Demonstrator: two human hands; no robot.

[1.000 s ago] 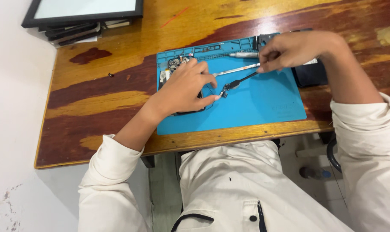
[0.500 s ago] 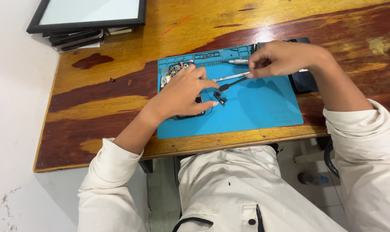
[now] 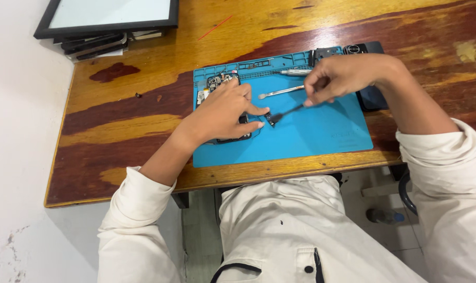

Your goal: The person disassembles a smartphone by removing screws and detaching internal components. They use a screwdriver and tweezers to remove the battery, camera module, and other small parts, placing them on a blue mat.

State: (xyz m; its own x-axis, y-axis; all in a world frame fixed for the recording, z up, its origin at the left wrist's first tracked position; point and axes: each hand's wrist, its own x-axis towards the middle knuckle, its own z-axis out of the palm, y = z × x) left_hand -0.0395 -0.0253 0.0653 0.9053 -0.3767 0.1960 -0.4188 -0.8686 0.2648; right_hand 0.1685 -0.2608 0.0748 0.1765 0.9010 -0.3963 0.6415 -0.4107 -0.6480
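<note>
Wooden table [image 3: 143,112] bearing a blue mat [image 3: 321,136]. On the mat an opened phone [image 3: 219,84], back cover already off, is pressed flat by the left hand [image 3: 222,112]; the right hand [image 3: 342,78] pinches tweezers [image 3: 287,112] gripping a small part [image 3: 269,119], apparently not yet seated.

Both hands [image 3: 225,110] [image 3: 342,77] forward, fingers pinched

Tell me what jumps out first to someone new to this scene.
The bright blue work mat on the wooden desk catches the eye first. On it, the left hand presses on an opened phone while the right hand pinches dark tweezers holding a small part. A dark-framed panel lies at the desk's far left corner.
</note>
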